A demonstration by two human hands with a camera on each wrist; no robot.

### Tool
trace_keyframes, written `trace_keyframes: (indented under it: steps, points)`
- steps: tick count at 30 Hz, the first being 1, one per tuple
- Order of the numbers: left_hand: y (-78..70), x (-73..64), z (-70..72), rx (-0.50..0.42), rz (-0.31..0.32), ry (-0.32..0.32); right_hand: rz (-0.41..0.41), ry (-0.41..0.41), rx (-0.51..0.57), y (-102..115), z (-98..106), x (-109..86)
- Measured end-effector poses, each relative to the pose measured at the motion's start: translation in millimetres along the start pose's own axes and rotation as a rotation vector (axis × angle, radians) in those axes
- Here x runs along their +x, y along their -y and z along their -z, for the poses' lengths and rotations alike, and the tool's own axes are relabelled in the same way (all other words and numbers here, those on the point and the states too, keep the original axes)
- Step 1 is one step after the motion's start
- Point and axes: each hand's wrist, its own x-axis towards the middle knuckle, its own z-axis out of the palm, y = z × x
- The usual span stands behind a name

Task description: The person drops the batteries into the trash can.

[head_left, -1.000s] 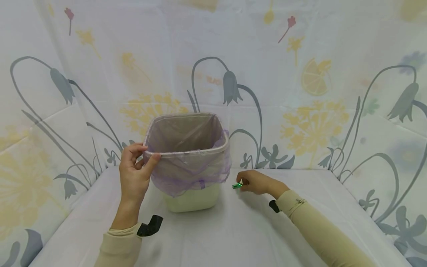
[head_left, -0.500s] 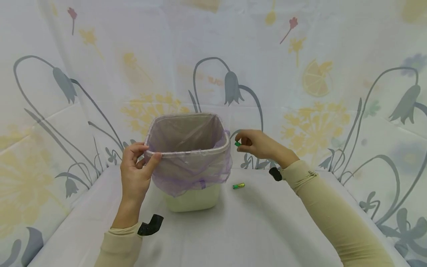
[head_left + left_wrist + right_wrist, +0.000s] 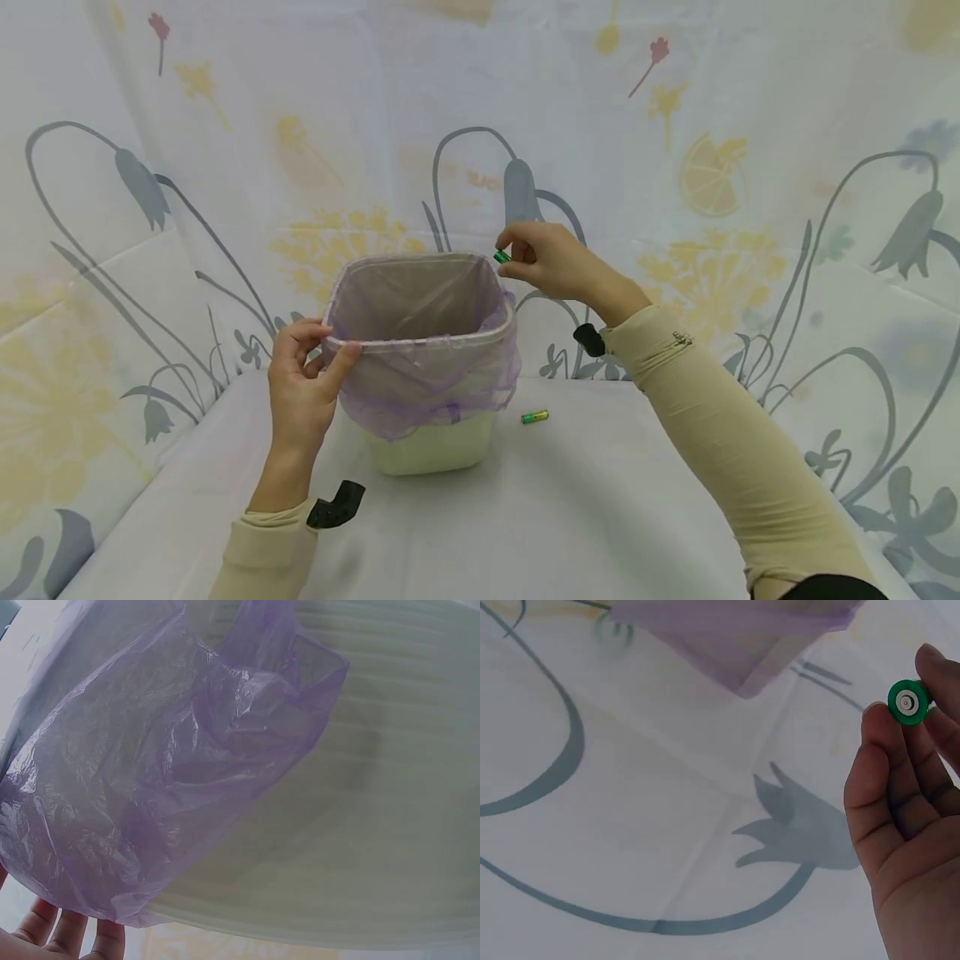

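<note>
A pale trash bin (image 3: 431,450) stands on the white surface, lined with a translucent purple bag (image 3: 427,383) folded out over its rim. My left hand (image 3: 303,387) grips the rim at the bin's near left corner, thumb outside; the left wrist view shows its fingers under the bag (image 3: 165,772) edge. Just above the bin's right rim, my right hand (image 3: 555,258) pinches a green battery (image 3: 502,257) between thumb and fingers. Its round end faces the camera in the right wrist view, the battery (image 3: 908,703) sitting at the fingertips. A second green and yellow battery (image 3: 535,417) lies right of the bin.
A white cloth-covered table (image 3: 480,533) carries the bin. Behind and on both sides rises a white curtain (image 3: 600,167) printed with grey flowers and yellow plants. Black wrist mounts (image 3: 336,505) sit on both sleeves.
My right hand has lifted from the table beside the bin, leaving one battery there, and moved up and left to the bin's right rim with another. The left hand keeps its place.
</note>
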Motion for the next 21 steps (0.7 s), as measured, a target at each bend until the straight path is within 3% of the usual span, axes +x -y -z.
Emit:
trace_keyframes:
  steps: [5,11,21]
  points:
    - [0.5,0.1,0.4,0.003,-0.003,0.003,-0.013,0.035,0.05,18.1,-4.6,17.4]
    - [0.5,0.2,1.1,0.011,0.003,0.005,0.047,0.082,0.079,32.6,-20.7,33.9]
    - [0.2,0.0,0.9,-0.007,0.008,-0.002,0.047,0.144,0.091,35.9,-47.4,46.5]
